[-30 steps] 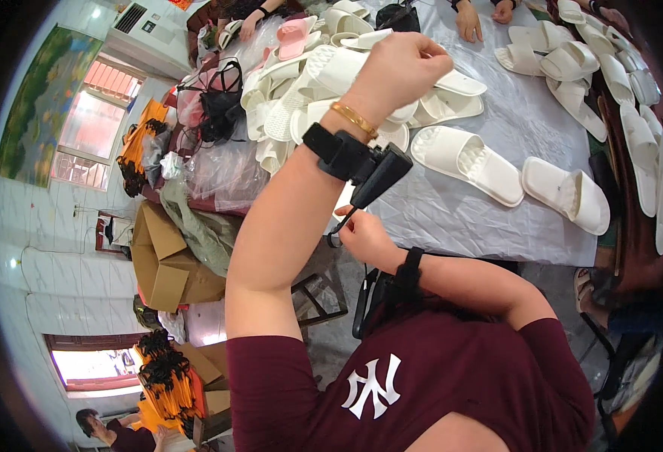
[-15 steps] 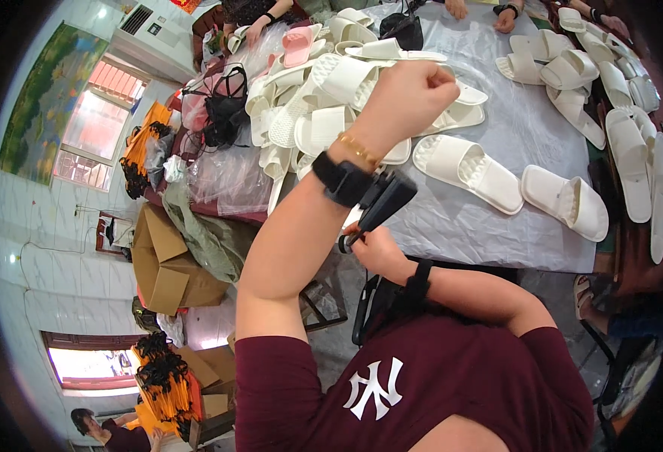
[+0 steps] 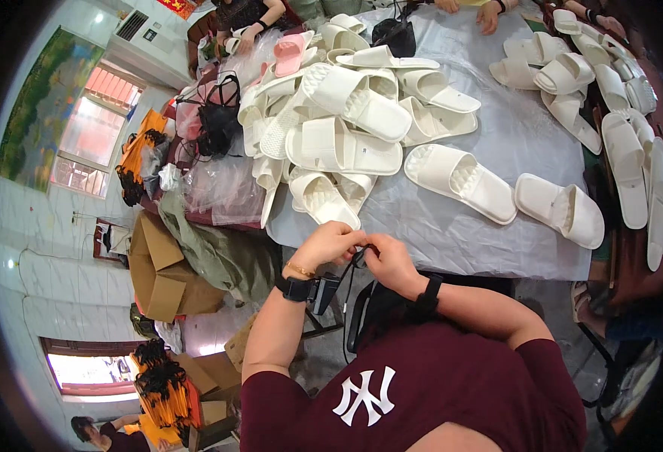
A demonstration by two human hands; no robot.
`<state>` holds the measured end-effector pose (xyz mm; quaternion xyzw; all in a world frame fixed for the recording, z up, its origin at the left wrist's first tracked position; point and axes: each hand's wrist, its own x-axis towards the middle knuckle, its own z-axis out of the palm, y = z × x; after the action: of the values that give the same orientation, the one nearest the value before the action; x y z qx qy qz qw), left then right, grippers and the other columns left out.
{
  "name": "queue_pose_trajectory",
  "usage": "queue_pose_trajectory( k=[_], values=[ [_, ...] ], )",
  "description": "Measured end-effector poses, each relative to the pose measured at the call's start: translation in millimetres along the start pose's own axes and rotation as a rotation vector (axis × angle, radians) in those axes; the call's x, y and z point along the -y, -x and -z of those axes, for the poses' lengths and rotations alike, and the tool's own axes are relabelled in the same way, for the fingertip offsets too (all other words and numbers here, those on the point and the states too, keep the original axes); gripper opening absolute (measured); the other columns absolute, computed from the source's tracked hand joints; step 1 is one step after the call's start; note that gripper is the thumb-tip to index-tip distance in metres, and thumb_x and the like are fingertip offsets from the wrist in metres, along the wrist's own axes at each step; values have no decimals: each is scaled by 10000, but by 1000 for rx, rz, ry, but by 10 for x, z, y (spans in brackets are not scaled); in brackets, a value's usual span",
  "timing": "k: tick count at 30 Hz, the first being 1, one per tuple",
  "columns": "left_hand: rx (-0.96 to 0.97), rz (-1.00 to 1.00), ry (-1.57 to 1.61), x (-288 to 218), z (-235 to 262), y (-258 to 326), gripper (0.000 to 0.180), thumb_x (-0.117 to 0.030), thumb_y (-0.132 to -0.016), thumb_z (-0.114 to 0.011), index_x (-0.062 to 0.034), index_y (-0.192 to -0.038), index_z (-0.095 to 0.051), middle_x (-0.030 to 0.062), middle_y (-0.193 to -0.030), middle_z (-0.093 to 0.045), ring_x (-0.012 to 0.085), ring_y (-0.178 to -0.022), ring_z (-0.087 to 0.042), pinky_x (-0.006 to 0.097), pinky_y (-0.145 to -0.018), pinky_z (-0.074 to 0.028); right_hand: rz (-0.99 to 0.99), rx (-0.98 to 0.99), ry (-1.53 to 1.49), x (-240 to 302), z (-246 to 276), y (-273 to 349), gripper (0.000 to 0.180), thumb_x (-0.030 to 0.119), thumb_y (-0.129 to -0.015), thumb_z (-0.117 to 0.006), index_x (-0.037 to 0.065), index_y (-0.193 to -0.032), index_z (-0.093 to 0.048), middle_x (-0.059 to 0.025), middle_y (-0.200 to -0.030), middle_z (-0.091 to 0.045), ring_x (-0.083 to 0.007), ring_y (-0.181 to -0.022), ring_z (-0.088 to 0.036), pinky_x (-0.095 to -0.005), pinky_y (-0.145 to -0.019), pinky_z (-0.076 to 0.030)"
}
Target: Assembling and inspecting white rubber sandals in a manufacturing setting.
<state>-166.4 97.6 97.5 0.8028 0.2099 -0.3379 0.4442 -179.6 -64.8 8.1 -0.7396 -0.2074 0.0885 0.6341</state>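
— Hands first: our left hand [image 3: 330, 242] and right hand [image 3: 388, 261] meet just below the near edge of the bench [image 3: 497, 135], fingertips almost touching. What do we have between them?

— We pinch a small dark piece [image 3: 359, 258] there. Our left grip is curled closed around its upper side, and the right grip presses in on it from the other side with thumb and forefinger closed. It is too small for us to tell what kind of thing it is.

— And what hangs down from it?

— A thin dark cord [image 3: 346, 305] drops from the piece toward our lap, passing beside the black device [image 3: 322, 292] strapped under our left wrist next to a gold bracelet [image 3: 298, 270]. Our right wrist wears a black band [image 3: 427, 294].

— What lies nearest on the bench?

— A white slipper [image 3: 321, 197] sits just above our left hand, at the edge of the pale plastic sheet. Behind it we see a heap of white slippers [image 3: 346, 113], with one pink slipper [image 3: 287, 53] at the far side. Two more white ones [image 3: 463, 181] lie apart on our right, and a row [image 3: 633, 151] runs along the right edge.

— Anyone else?

— Other people's hands [image 3: 489, 11] rest at the far end of the bench. Cardboard boxes [image 3: 158, 271] stand on the floor to our left.
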Motion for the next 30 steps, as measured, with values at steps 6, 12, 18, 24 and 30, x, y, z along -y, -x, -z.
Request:
queue_pose_trajectory(
  k=[6, 12, 18, 24, 30],
  values=[
    [156, -51, 89, -2, 44, -33, 249, -174, -885, -566, -42, -1095, -590, -7, -793, -586, 75, -648, -560, 230, -577, -491, 103, -36, 4, -65, -34, -39, 155, 53, -804, -543, 11, -944, -595, -195, -863, -620, -390, -815, -588, -453, -727, -474],
    [155, -233, -16, 56, 111, -117, 328, -38, -845, -575, -36, -1172, -545, -10, -774, -587, 73, -698, -559, 223, -641, -466, 83, -58, -34, -64, -22, -42, 198, 37, -801, -553, 7, -993, -591, -194, -833, -620, -362, -771, -598, -418, -697, -484],
    [65, -408, 98, 91, 65, -133, 327, -2, -846, -574, 0, -1171, -537, 6, -790, -607, 88, -759, -587, 226, -698, -467, -125, -47, -271, -63, -4, 14, 276, 37, -845, -567, -7, -1113, -520, -122, -747, -605, -212, -641, -590, -331, -608, -472],
    [121, -358, 225, 2, 57, -77, 279, -13, -865, -583, 11, -1142, -563, 41, -895, -642, 102, -821, -606, 236, -760, -479, -330, -47, -496, -149, 46, 48, 276, 34, -862, -571, -5, -1125, -497, -67, -752, -604, -130, -599, -571, -278, -535, -461],
    [189, -401, 188, -17, -15, -111, 241, -23, -873, -582, 10, -1110, -606, 34, -932, -640, 95, -836, -595, 239, -784, -486, -363, -50, -484, -55, 191, 55, 166, 46, -881, -536, -14, -1031, -572, -69, -751, -619, -116, -605, -577, -255, -535, -462]
  ],
)
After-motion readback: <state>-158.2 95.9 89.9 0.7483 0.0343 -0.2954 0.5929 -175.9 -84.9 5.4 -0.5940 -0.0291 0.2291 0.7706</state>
